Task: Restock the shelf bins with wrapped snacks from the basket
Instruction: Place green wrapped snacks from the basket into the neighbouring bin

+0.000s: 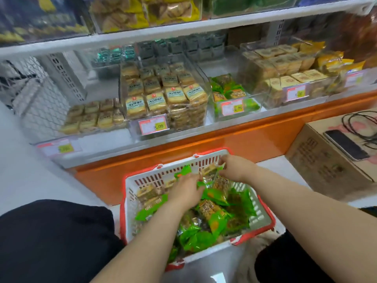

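Note:
A white basket with red trim (263, 217) sits on the floor between my knees, heaped with green-wrapped snacks (216, 223). Both hands reach into its far end. My left hand (186, 189) lies palm-down on the pile with its fingers curled round green packets. My right hand (234, 167) pinches a wrapped snack (211, 170) near the basket's far rim. On the shelf above, a clear bin (236, 108) with a 12.80 tag holds a few of the same green snacks.
A clear bin of yellow packets (163, 99) with an 8.00 tag stands left of the green bin, and beige packets (285, 70) fill a bin to the right. An orange shelf base (244, 144) runs behind the basket. A cardboard box (326, 160) with a phone (346, 145) stands at right.

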Available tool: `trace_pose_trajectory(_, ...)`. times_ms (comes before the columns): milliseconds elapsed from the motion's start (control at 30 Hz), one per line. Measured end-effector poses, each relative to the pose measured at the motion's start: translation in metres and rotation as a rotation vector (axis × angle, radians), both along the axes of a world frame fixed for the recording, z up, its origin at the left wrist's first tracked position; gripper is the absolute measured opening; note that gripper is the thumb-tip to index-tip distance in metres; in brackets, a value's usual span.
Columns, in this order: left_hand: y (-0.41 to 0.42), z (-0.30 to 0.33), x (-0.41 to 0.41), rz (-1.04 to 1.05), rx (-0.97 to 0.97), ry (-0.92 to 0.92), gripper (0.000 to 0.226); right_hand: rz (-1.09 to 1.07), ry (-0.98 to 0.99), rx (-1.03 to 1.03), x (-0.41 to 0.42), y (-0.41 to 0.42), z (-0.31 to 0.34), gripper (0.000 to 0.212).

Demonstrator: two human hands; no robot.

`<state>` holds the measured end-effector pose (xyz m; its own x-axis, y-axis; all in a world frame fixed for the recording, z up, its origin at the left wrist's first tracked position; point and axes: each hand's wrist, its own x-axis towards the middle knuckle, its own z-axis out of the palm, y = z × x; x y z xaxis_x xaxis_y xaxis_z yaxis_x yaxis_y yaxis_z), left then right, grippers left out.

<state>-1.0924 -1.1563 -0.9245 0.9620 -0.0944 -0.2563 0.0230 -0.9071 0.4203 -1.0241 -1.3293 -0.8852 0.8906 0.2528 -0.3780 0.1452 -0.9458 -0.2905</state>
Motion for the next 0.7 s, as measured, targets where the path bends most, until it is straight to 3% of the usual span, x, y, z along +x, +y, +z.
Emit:
trace_pose_trajectory(167,0.007,-0.040,-0.039,0.052,-0.031,0.182,0.042,0.010,-0.154,-0.322,-0.021,0.007,-0.060,0.056)
trace_pose_trajectory(367,0.016,-0.035,-0.040,0.100,-0.159,0.127,0.052,-0.004,-0.091,-0.288,-0.031,0.011,-0.090,0.077)
trace_pose_trajectory(467,0.019,-0.033,-0.039,0.167,-0.255,0.098,0.064,0.044,-0.085,-0.058,-0.034,0.020,-0.079,0.086)
trace_pose_trajectory(567,0.015,-0.038,-0.041,0.152,-0.299,0.195,0.086,0.074,-0.127,0.205,-0.033,0.033,-0.072,0.070)
trace_pose_trajectory(700,0.010,-0.049,-0.048,0.066,-0.294,0.324,0.113,-0.133,0.018,0.486,-0.033,0.038,-0.069,0.062)
